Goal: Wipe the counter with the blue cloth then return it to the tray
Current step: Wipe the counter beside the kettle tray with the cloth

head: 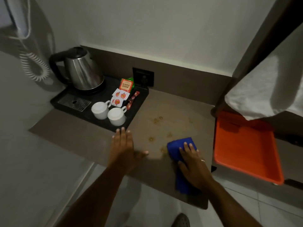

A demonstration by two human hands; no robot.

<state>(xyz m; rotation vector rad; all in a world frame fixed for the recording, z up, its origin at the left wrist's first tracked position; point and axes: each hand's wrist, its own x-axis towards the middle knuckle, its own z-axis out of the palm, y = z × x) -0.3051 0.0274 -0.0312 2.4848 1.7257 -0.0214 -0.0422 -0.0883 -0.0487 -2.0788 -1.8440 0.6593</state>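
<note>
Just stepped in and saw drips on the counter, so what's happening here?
A person is wiping the brown counter. Their right hand presses a blue cloth flat near the front edge, beside yellowish droplets not yet wiped. The left hand rests open on the counter, just in front of the black kettle tray. The orange tray to the right holds nothing that shows.

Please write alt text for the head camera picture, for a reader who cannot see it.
A person's right hand presses a blue cloth flat on a brown counter beside yellowish droplets, while the left hand rests open nearby. An empty orange tray sits at the right; a black tray holds a kettle and two white cups.
</note>
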